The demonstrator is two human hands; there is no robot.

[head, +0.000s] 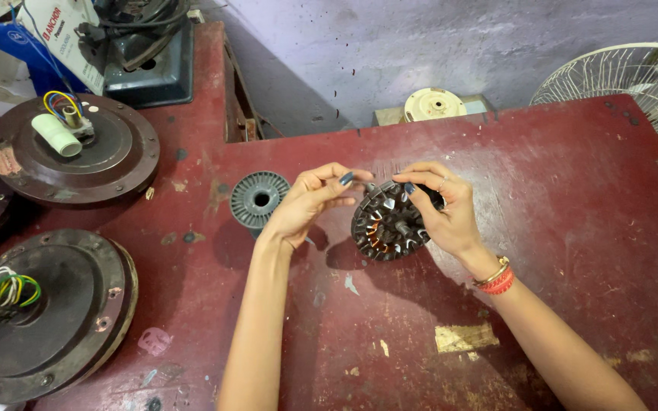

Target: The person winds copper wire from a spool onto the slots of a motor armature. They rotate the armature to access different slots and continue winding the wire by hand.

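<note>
Two hands work here on one small part. Our right hand (451,217) holds a fan motor stator (390,222) tilted on its edge, a little above or just on the red worktop (573,198); we cannot tell if it touches. Its grip is closed around the right side of the stator, with the fingers over the top rim. Our left hand (310,202) has thumb and forefinger pressed together near the upper left of the stator, as if pinching a thin copper wire, but the wire itself is too fine to see.

We think the main risk is the wire. If the left hand pulls too hard or at a sharp angle against a slot edge, the wire may break or lose its coating. If the right grip loosens, the stator can roll off its edge and fall flat on the worktop, and the loose turns may slip out. The grey spool (259,198) stands just beside the left wrist, and a sweep of the arm could knock it.
</note>
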